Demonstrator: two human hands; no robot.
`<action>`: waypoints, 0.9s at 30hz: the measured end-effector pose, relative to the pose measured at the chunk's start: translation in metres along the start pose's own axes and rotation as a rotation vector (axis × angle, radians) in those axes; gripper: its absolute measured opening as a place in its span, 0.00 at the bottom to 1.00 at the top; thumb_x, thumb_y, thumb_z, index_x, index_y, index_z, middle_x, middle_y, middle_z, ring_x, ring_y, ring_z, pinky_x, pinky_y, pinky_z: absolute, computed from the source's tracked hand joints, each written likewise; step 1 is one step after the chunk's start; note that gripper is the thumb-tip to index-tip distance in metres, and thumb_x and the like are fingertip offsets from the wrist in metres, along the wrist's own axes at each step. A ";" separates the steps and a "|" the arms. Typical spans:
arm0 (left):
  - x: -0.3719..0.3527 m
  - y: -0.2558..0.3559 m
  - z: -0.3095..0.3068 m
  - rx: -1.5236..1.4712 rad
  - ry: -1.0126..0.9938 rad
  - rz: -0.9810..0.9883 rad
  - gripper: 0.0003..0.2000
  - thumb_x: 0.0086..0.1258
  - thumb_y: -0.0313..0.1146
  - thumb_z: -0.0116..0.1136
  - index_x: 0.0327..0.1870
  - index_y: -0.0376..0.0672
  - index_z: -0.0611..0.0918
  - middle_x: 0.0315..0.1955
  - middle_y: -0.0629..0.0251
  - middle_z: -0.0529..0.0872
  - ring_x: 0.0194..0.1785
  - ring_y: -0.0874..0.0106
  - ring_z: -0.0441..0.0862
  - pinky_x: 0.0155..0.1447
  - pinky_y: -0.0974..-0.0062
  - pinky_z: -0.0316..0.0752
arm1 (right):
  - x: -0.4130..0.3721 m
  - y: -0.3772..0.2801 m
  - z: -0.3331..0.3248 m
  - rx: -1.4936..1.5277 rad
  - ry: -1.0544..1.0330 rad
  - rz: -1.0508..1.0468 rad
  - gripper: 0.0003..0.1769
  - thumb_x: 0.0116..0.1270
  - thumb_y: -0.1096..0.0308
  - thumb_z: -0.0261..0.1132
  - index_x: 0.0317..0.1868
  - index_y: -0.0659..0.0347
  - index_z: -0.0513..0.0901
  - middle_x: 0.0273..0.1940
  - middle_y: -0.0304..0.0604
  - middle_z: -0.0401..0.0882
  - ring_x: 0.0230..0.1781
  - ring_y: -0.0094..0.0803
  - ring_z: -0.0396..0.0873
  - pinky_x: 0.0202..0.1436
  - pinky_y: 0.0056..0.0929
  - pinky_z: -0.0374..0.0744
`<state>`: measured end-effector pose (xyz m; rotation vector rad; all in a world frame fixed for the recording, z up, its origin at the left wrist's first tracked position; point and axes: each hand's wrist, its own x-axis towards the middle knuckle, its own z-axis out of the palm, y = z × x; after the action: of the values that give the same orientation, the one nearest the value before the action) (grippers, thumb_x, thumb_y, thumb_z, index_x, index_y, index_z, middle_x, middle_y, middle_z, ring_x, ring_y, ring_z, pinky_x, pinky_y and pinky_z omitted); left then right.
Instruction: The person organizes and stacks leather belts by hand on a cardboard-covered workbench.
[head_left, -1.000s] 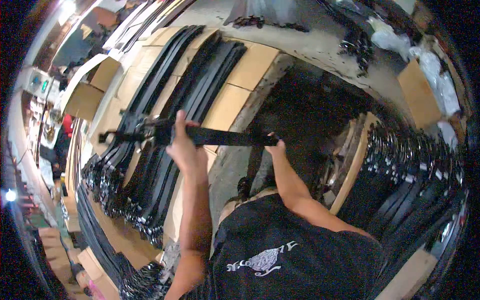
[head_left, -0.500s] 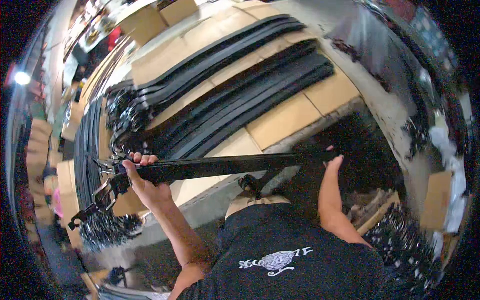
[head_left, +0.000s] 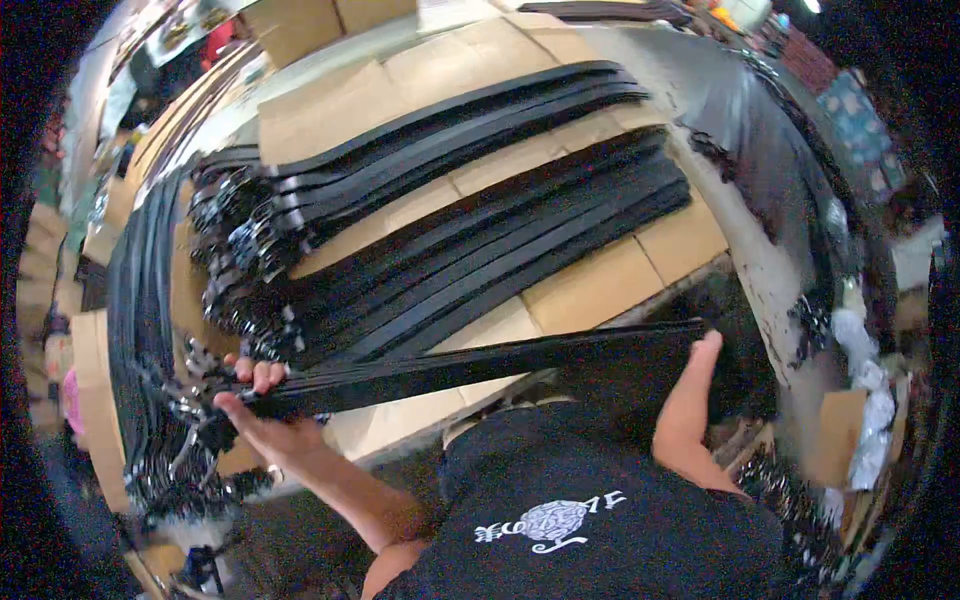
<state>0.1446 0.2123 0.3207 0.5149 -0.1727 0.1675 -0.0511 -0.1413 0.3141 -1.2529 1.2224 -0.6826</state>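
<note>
A bundle of black belts (head_left: 480, 368) stretches across in front of my body, almost level. My left hand (head_left: 268, 415) is wrapped around it close to the buckle end, where shiny metal buckles (head_left: 195, 405) stick out past the fingers. At the other end, my right hand (head_left: 706, 345) grips the belt tips; its fingers are partly hidden. Just beyond the bundle lies a stack of black belts (head_left: 490, 245) on cardboard, buckles to the left. Behind that stack rests a second row of belts (head_left: 460, 125).
Flat cardboard (head_left: 590, 285) covers the work surface. More belts (head_left: 140, 330) hang over its left side, with buckles at the bottom. A cardboard box (head_left: 295, 30) stands at the back. Dark sheeting (head_left: 745, 110) and a carton (head_left: 835, 435) are on the right.
Both hands still hold the bundle; it sits lower in view and the right end has shifted right. The buckles that dangled out at the left are now closer to my left hand. The view has turned slightly.
</note>
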 end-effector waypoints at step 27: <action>0.049 0.081 -0.050 0.834 0.457 -0.061 0.21 0.63 0.53 0.57 0.38 0.41 0.75 0.33 0.68 0.77 0.37 0.75 0.74 0.50 0.75 0.68 | 0.221 0.407 -0.111 0.409 0.067 1.013 0.15 0.65 0.64 0.52 0.46 0.62 0.77 0.48 0.46 0.79 0.47 0.41 0.77 0.56 0.41 0.71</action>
<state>0.1822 0.3124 0.3261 1.2901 0.3815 0.2928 -0.1835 -0.2781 -0.1226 -0.1820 1.4722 -0.1883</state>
